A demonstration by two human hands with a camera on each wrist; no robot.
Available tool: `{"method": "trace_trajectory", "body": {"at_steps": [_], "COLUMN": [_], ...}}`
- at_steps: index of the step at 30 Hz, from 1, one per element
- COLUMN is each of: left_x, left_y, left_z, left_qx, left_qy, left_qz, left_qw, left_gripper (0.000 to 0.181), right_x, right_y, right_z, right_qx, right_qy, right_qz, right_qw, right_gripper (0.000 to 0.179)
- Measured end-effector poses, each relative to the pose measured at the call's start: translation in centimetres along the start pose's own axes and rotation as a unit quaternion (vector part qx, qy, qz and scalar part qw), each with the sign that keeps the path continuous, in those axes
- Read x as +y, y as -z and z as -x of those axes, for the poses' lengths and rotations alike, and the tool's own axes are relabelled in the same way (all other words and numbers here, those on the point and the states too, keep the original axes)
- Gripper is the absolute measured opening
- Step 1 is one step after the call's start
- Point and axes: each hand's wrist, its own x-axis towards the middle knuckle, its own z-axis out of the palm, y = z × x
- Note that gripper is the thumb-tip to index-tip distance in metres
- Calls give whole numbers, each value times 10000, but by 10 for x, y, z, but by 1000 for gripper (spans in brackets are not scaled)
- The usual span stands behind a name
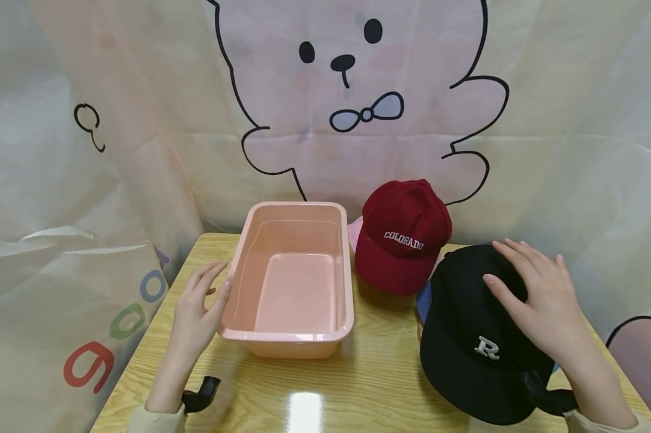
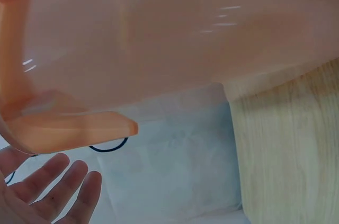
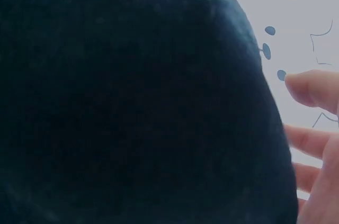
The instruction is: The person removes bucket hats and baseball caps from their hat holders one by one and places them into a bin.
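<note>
On the wooden table [image 1: 379, 379], a pink tub [image 1: 298, 338] sits close to the left hand [image 1: 195, 313], and a big black cap [image 1: 461, 319] sits under the right hand [image 1: 547, 300]. From where I stand, the left hand is by the left side of the tub, just at its rim. Its fingers are loose and a bit apart, not wrapped around anything. I can't tell if a fingertip touches the rim.

The right hand is spread wide over the top of the black cap, toward its right side. The thumb sticks out away from the fingers. I can't tell how firmly it touches the cap, or if it does. The cap's brim points to the person, and a white letter R [image 1: 487, 347] is on its front.

A red cap [image 1: 404, 222] that says COLORADO sits between the tub and the black cap, farther back than both hands. Something blue [image 1: 424, 299] peeks out beside the black cap. Behind everything hangs a cloth [image 1: 157, 78] with a bear on it.
</note>
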Motion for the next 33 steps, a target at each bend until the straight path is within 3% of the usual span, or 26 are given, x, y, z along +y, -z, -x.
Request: {"method": "trace_trajectory", "body": {"at_steps": [8,13,18,25,33], "left_x": [-8,-11,-13,-14,-17], "left_y": [-4,-4,-2,0,3], "left_z": [5,7,10,12,13], "left_qx": [100,11,-63,-121,-205], "left_qy": [222,606,965,1221,1558], "left_qz": [342,549,716,1012,1510], "left_qw": [9991,9966,9927,9873,9760], "left_gripper": [36,33,33,34,37], "right_x": [8,10,11,16,18], "right_y": [2,3,4,8,11], "right_z": [3,5,6,6,6], "right_qx": [-115,-102,-141,-220,-282], "right_qy": [-14,-4,-56,-164,-173], "right_qz": [-130,-204,-240,-231,-192], "right_qw": [9998,9997,9996,9994,9993], "right_gripper": [54,53,52,52,52]}}
